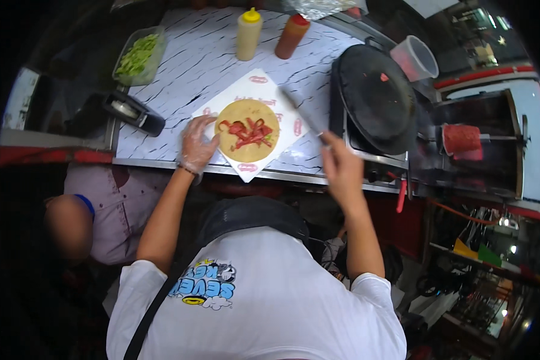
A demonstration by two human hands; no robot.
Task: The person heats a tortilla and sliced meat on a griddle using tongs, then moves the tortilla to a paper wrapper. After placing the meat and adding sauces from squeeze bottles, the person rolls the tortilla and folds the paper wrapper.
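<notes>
Left hand [197, 147], gloved, fingers spread flat and released, presses the flatbread [248, 130] at its 9 o'clock edge, on paper [282, 96] on the bench [186, 66]. Right hand [341, 165] grip clenched on knife [303, 114]. Risk: blade tears flatbread or scatters the red filling [248, 133].

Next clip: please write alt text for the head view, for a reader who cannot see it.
Seen from above, a person's gloved left hand rests at the edge of a round flatbread topped with red strips, lying on white paper, while the right hand holds a long knife beside it. Two sauce bottles, a tub of greens and a round black griddle surround them.
</notes>
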